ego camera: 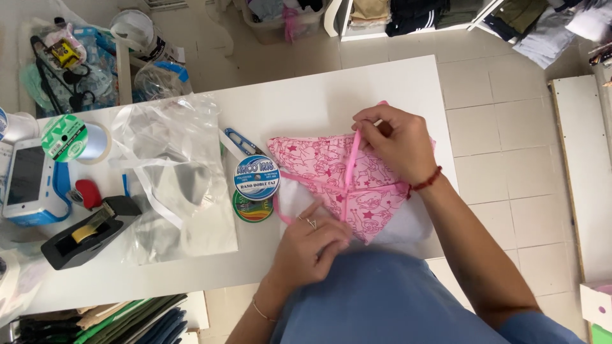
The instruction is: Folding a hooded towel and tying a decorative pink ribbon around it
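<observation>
A parcel wrapped in pink patterned paper point(319, 167) lies on the white table point(306, 102), crossed by a pink ribbon point(351, 162). My right hand point(396, 143) rests on the parcel's far end and pinches the ribbon near the top. My left hand point(312, 247), with a ring on one finger, presses on the parcel's near edge and holds the ribbon's lower end. A red bracelet circles my right wrist.
Two ribbon spools point(256, 181) sit just left of the parcel, with blue-handled snips point(241, 141) behind them. Clear plastic bags point(172, 172), a black tape dispenser point(86, 232), a green-labelled spool point(75, 139) and a white device point(30, 181) fill the left side.
</observation>
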